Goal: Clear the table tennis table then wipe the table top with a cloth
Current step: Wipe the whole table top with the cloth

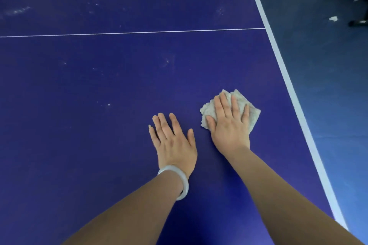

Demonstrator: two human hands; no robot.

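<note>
The blue table tennis table top fills most of the view. A crumpled beige cloth lies on it near the right edge. My right hand presses flat on the cloth with straight, spread fingers. My left hand rests flat on the bare table top just left of it, fingers straight, with a pale bangle on the wrist.
A thin white centre line crosses the table, and a white edge line marks its right side. Pale smudges show on the far part. Beyond the edge is blue floor with a white scrap and dark furniture legs.
</note>
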